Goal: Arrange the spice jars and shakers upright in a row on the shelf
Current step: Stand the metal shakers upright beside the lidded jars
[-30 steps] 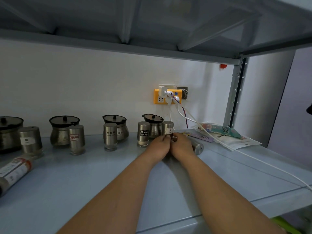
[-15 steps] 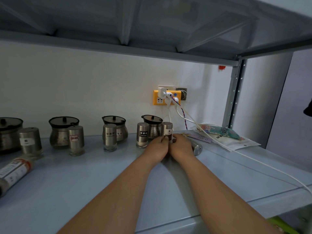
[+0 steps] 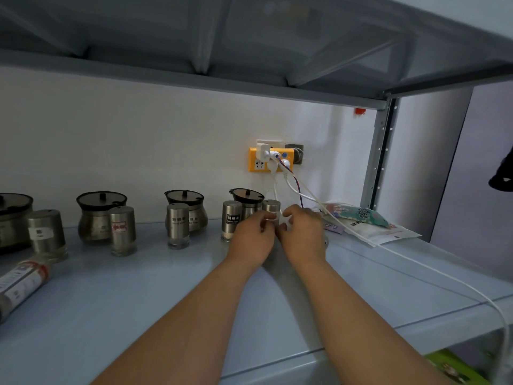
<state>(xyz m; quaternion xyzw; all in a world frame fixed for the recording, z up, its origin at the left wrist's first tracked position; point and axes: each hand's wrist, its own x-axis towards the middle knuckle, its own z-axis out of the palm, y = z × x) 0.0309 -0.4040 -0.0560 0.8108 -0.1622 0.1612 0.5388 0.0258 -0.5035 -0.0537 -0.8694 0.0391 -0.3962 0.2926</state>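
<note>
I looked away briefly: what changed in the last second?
Barely anything. The left hand and right hand keep their grip on the upright shaker, fingers edging higher; the right hand now covers most of the lying shaker. The other shakers and jars stayed put.

Along the back of the shelf (image 3: 138, 315), left edge to centre: four lidded jars (image 3: 100, 215), a shaker (image 3: 122, 229) upright just before each. Right of the fourth jar (image 3: 247, 197): a fifth shaker (image 3: 271, 208), behind left hand (image 3: 251, 240) and right hand (image 3: 304, 237). Lower left: a bottle (image 3: 22, 282) on its side. Right, by the wall (image 3: 138, 134): packets (image 3: 369, 223).
</note>
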